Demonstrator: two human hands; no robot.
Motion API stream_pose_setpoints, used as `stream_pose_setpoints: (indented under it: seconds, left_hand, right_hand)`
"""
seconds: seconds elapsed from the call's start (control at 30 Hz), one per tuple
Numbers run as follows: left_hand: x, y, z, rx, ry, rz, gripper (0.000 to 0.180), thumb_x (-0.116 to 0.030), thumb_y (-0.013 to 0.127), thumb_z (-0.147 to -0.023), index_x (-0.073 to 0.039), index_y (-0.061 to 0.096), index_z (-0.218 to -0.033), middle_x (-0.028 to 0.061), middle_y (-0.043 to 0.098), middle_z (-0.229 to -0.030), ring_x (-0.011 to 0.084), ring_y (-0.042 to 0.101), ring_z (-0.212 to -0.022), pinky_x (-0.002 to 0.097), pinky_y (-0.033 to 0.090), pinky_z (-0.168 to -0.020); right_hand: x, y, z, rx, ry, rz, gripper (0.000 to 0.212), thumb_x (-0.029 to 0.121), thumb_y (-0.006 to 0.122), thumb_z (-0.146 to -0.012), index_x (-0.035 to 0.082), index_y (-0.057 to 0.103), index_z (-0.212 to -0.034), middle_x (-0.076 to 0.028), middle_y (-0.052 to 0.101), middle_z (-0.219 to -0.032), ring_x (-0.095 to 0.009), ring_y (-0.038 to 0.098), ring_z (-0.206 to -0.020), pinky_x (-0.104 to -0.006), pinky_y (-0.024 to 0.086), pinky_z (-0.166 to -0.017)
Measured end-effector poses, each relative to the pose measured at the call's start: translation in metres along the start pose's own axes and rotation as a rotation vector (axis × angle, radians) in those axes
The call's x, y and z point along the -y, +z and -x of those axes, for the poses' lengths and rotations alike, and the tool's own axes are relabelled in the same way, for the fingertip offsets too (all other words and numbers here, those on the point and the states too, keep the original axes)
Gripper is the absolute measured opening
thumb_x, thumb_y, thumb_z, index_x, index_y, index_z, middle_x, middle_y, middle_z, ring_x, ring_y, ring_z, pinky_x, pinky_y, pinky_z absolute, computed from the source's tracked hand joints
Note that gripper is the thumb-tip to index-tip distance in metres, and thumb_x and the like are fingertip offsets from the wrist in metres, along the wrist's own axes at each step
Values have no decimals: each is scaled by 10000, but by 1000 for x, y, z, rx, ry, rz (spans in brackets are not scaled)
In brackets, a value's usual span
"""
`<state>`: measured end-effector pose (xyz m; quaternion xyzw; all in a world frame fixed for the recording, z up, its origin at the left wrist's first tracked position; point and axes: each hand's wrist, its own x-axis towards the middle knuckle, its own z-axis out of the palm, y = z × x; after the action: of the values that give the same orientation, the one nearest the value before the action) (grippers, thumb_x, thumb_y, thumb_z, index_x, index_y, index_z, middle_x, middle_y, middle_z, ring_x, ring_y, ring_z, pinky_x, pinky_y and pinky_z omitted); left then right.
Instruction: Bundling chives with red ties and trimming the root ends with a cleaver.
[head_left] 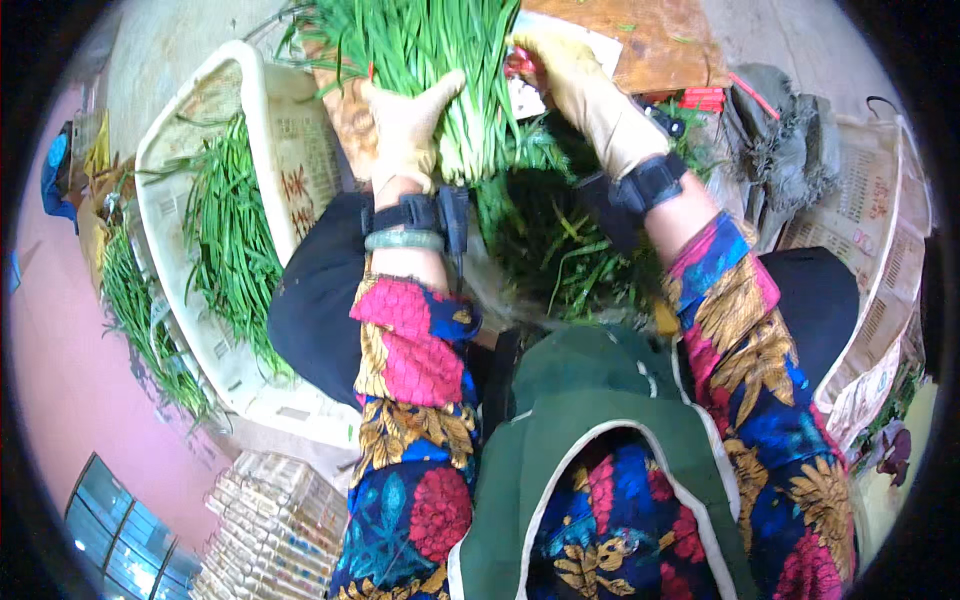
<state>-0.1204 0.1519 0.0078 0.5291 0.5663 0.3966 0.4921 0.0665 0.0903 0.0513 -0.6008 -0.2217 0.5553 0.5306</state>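
A thick bunch of garlic chives [450,60], long green leaves with pale stem ends, lies in front of me at the top of the view. My left hand [408,125], in a cream glove, is at the bunch's left side. Its thumb lies over the stalks and its fingers are partly hidden by leaves. To the right of the bunch is my right hand [585,85], also gloved, with fingers closed round a small red thing [520,63] whose kind I cannot make out. A white sheet [603,48] shows behind it, on a brown wooden board [665,45].
Left of my knee stands a white plastic crate [255,80] with more green stalks [235,215]. Loose greens [570,255] lie between my legs. On the right are a grey crumpled sack [780,130], red strips [703,99] and another pale crate [860,200]. Stacked crates [270,530] stand lower left.
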Motion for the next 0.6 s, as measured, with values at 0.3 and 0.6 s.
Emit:
stream_pose_setpoints:
  seconds: [0.3, 0.6]
  left_hand:
    - [-3, -8, 5, -79, -64, -23, 819, -46, 854, -601, 15, 390, -1272, 157, 607, -1115, 253, 638, -916, 361, 549, -789]
    - [1, -12, 0, -66, -112, -76, 782, -83, 849, -628, 34, 401, -1259, 160, 615, -1083, 244, 643, -886, 349, 550, -781]
  right_hand:
    - [-76, 13, 13, 10, -153, -357, 357, 155, 612, -882, -53, 540, -1164, -128, 563, -1195, -213, 553, -1088, -326, 450, -920]
    - [-82, 20, 4, 168, 80, -1079, 154, 62, 593, -895, -5, 563, -1031, -82, 614, -983, -177, 587, -951, -278, 498, -845]
